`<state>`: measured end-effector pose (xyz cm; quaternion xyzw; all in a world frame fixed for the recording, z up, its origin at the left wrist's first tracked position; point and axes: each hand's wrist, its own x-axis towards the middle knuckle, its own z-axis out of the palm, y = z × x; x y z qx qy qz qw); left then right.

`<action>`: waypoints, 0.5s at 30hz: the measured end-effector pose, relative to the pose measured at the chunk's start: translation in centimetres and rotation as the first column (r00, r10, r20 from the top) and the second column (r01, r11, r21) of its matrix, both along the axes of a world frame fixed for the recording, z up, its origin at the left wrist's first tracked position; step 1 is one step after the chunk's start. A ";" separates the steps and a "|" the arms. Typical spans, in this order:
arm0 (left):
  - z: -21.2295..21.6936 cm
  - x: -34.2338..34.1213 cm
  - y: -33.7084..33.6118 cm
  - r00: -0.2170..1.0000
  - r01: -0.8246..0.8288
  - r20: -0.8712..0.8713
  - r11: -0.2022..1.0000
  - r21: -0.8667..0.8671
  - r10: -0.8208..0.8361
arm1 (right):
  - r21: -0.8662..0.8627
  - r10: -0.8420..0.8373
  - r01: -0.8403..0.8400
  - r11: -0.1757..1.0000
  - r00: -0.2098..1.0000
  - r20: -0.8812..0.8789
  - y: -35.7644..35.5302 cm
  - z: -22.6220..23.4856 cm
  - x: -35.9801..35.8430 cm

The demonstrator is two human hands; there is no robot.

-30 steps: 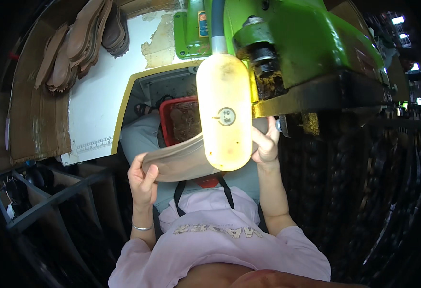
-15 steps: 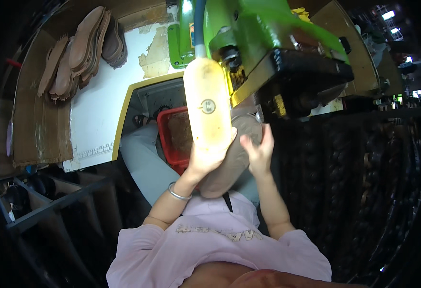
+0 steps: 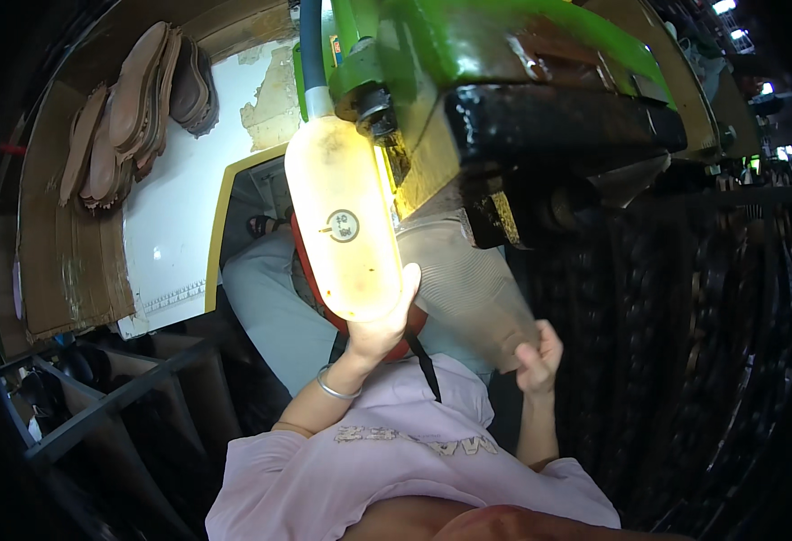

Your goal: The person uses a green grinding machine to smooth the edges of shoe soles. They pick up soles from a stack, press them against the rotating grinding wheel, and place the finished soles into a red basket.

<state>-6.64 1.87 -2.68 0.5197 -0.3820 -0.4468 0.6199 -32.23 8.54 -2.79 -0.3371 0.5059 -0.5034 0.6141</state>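
Sole (image 3: 468, 279), tan and ribbed, runs slantwise from under the black head of the green machine (image 3: 504, 54) down to the lower right, its upper end tucked out of sight beneath the machine. The right hand (image 3: 536, 356) pinches its lower corner, thumb and fingers closed on the edge. The left hand (image 3: 382, 325) reaches up behind a yellowish translucent bottle (image 3: 342, 225) that hangs in front of the machine; the fingers curl around the bottle's lower end, but whether they also grip the sole's near edge is hidden by the bottle. A bangle (image 3: 335, 388) circles the left wrist.

Room is tight above: the machine's dark underside sits right over the sole, and the bottle crowds its left edge. A red basket (image 3: 310, 288) shows just behind the bottle, mostly covered. To the right of the right hand the space is dark and its edges cannot be made out. To the left, a white board (image 3: 179, 207) with a yellow border lies well apart from both hands, and a stack of brown soles (image 3: 134, 108) rests at its far corner beside a cardboard wall (image 3: 62, 261). Dark shelving (image 3: 98, 406) stands at lower left.
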 end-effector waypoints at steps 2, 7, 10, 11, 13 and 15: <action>0.2 0.5 -0.1 1.000 0.026 -0.016 0.999 -0.021 -0.026 | -0.101 -0.044 0.033 0.994 0.994 -0.105 -2.4 0.3 -0.9; 0.1 3.0 0.1 0.988 0.136 -0.064 0.988 -0.069 -0.141 | -0.194 -0.068 0.043 0.980 0.990 -0.125 -9.8 3.7 0.9; 1.4 3.3 0.0 0.988 0.142 -0.050 0.988 -0.061 -0.145 | -0.210 0.035 -0.064 0.976 0.990 -0.136 -13.4 3.8 0.4; 1.4 3.3 0.1 0.987 0.133 -0.080 0.990 -0.053 -0.136 | -0.227 0.074 -0.101 0.969 0.990 -0.123 -14.6 3.7 0.4; 1.8 3.3 0.2 0.991 0.071 -0.109 0.995 -0.071 -0.079 | -0.239 0.118 -0.147 0.960 0.984 -0.132 -15.4 3.1 0.5; 2.5 2.8 -0.1 0.994 -0.029 -0.113 0.992 -0.126 0.015 | -0.228 0.125 -0.164 0.960 0.976 -0.177 -15.2 2.1 0.9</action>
